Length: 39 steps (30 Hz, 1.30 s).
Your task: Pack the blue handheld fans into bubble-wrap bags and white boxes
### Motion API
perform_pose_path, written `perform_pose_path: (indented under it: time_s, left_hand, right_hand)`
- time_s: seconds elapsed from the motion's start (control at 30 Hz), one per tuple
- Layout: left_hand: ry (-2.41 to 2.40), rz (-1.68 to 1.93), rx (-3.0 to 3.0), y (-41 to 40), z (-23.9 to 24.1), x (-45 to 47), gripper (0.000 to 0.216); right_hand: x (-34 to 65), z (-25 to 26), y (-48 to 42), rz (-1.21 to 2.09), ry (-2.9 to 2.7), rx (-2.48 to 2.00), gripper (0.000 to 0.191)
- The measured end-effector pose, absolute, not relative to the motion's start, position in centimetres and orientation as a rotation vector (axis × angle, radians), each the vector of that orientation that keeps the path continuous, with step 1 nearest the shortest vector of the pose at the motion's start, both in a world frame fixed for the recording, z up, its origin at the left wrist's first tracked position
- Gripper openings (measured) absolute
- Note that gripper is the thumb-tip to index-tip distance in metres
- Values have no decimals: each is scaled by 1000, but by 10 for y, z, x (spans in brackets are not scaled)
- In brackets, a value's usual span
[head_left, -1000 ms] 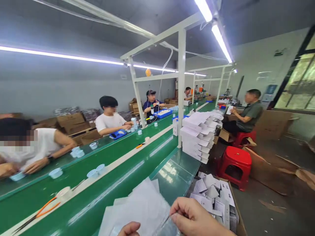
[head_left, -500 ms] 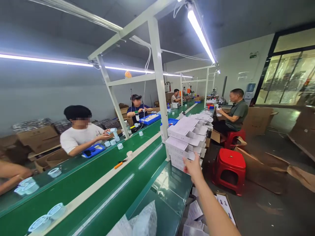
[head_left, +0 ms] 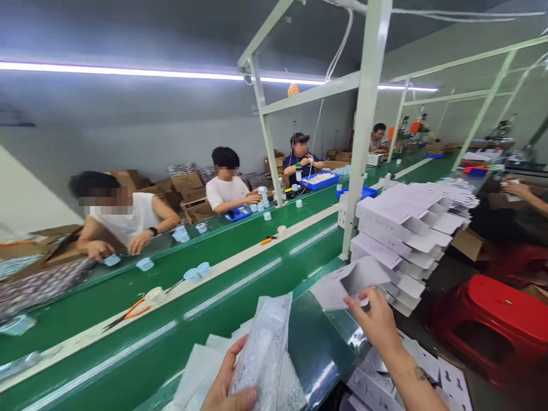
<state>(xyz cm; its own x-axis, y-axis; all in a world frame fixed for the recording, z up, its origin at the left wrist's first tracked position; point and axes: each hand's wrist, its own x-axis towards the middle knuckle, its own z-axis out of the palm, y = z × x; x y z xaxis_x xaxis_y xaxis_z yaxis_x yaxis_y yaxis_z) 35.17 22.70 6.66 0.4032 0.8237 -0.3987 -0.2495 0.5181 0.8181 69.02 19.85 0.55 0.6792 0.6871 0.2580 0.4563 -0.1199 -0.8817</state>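
Observation:
My left hand [head_left: 229, 379] is closed around a bubble-wrap pouch [head_left: 263, 348], its thumb across the front; what lies inside the wrap is blurred. Behind it, more translucent white pouches [head_left: 194, 365] lie on the near bench. On the right, my right hand [head_left: 377, 319] pinches the edge of a white carton [head_left: 363, 277], whose open end faces me with a flap sticking out. Just beyond that carton rises a stack of similar white cartons [head_left: 398, 214], many with open ends.
A green conveyor [head_left: 240, 288] runs past several seated co-workers. Pliers [head_left: 128, 314] and light-blue plastic parts [head_left: 197, 271] lie along it. A white post [head_left: 363, 137] stands beside the stack. A red stool [head_left: 500, 302] and more cartons [head_left: 377, 382] are at lower right.
My view has swung left. My left hand has come into view gripping a bubble-wrap pouch. My right hand, earlier reaching at the stack, now holds a carton in front of it.

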Motion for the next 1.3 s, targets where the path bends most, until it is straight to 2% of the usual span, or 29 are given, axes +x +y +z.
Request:
perform_pose_path:
  time_s: [0.1,0.2,0.23,0.33,0.4,0.6,0.73,0.8,0.87,1.07,1.13,1.2,1.3]
  left_hand:
    - [885,765,811,235,87,345,83]
    - [849,730,972,247,99,354,70]
    - [840,710,1025,251,100,362,67]
    - [840,633,1216,267,94,392,59]
    - [884,558,1467,279,87,408,52]
    - [918,273,2532,290,95,420,59]
    - [950,-183,2881,274,117,463,34]
    - [984,-387,2901,275,119,498,23]
    - [991,-476,2872,284,114,530,25]
    - [774,-341,2875,310,83,535,55]
    - [731,-196,2884,305,66,518,53]
    - [716,-92,2913,296,48,505,41]
    - [726,-84,2940,284,34,498,24]
  right_hand:
    - [660,-7,209,212,-1505,-1728,25]
    - [643,-20,228,337,-1805,-1633,15]
    - [641,-23,233,374,-1851,-1591,17]
    - [639,-29,242,418,-1888,-1467,47]
    - [643,-31,242,460,-1865,-1447,57]
    - [664,-27,243,614,-1763,-1493,66]
    - [660,-24,254,696,-1892,-1311,72]
    - [654,-25,259,691,-1892,-1273,69]
    - [651,-28,260,687,-1868,-1277,63]
    - [666,-41,246,742,-1677,-1332,59]
    - [670,-54,240,799,-1652,-1353,67]
    - [669,-69,235,888,-1644,-1399,82]
    - [666,-85,233,921,-1611,-1451,83]
